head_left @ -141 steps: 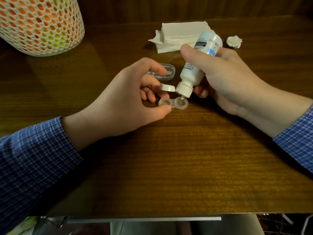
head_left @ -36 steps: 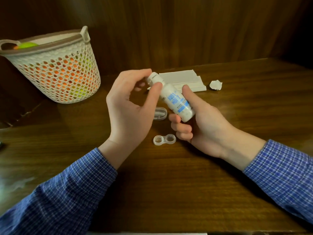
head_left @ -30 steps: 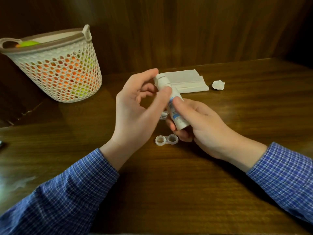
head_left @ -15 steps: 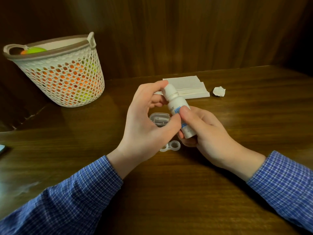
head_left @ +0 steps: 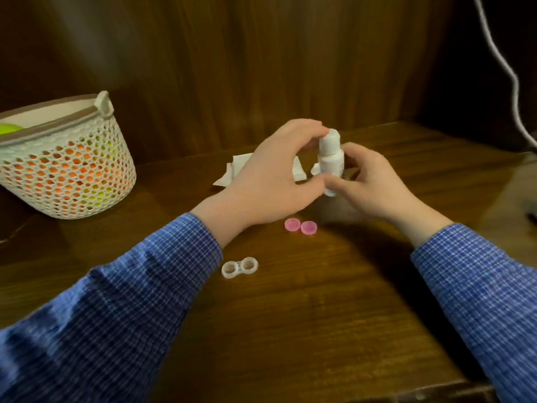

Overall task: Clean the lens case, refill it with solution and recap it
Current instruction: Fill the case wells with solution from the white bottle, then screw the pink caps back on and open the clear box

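The white solution bottle (head_left: pixel 329 158) stands upright at the back of the wooden table (head_left: pixel 290 330), its cap on. My left hand (head_left: pixel 276 181) curls around it, fingertips at the cap and thumb low on the body. My right hand (head_left: pixel 369 181) holds the bottle's lower part from the right. The clear lens case (head_left: pixel 239 267) lies open nearer to me, with both wells uncovered. Two pink caps (head_left: pixel 300 226) lie side by side between the case and my hands.
A white perforated basket (head_left: pixel 66 167) with orange and green contents stands at the far left. Folded tissues (head_left: pixel 238 167) lie behind my left hand. A white cable (head_left: pixel 511 71) hangs at the right. A dark wooden wall closes the back.
Both hands have carried the bottle up and away from the case and stood it upright near the back. The view has shifted, so the two pink caps now show.
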`<move>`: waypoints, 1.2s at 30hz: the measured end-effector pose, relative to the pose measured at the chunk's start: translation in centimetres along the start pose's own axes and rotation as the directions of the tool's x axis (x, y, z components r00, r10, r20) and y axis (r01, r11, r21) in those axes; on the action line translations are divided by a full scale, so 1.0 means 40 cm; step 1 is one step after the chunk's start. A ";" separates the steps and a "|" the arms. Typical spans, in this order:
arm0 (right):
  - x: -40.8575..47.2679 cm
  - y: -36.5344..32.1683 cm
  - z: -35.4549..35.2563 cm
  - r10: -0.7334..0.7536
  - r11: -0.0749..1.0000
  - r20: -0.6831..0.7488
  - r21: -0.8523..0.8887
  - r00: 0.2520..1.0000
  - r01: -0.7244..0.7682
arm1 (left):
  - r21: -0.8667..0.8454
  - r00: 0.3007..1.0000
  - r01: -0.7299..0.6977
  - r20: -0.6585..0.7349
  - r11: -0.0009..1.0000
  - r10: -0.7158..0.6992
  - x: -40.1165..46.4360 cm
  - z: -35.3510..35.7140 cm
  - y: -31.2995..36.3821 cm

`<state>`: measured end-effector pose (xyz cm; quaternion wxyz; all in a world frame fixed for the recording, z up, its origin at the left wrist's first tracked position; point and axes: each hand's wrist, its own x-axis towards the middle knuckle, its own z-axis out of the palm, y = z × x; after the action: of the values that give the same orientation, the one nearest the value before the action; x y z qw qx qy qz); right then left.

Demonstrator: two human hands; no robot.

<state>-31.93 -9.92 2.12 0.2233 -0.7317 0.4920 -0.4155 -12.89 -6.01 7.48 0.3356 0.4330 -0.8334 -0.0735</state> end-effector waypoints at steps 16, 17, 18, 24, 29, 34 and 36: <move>0.066 0.227 -0.096 0.403 0.874 -0.325 -0.142 0.856 -0.465 | 0.155 0.841 0.119 0.510 0.981 -0.183 0.022 0.085 -0.094; 0.066 0.222 -0.103 0.429 0.853 -0.347 -0.149 0.834 -0.500 | 0.152 0.841 0.123 0.509 0.981 -0.184 0.022 0.076 -0.091; 0.064 0.213 -0.110 0.413 0.845 -0.403 -0.165 0.817 -0.509 | 0.148 0.840 0.130 0.509 0.980 -0.188 0.021 0.063 -0.090; 0.012 0.096 -0.082 -0.143 0.984 -0.523 -0.163 0.840 0.066 | 0.146 0.875 0.183 0.427 0.972 -0.229 -0.057 -0.054 -0.097; -0.016 0.036 0.003 -0.117 0.986 0.199 -0.097 0.973 0.139 | 0.077 0.874 0.285 0.389 0.955 -0.292 -0.207 -0.100 -0.125; -0.020 0.021 0.052 -0.025 0.972 0.460 -0.195 0.887 0.128 | 0.028 0.869 0.347 0.367 0.937 -0.332 -0.305 -0.101 -0.155; -0.022 0.025 0.057 -0.030 0.963 0.472 -0.223 0.881 0.153 | -0.007 0.889 0.343 0.324 0.939 -0.322 -0.328 -0.086 -0.160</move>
<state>-30.73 -9.73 -0.20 0.2190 -0.8548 0.4378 -0.1721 -1.19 0.75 0.95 0.1930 0.5408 -0.7871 -0.2251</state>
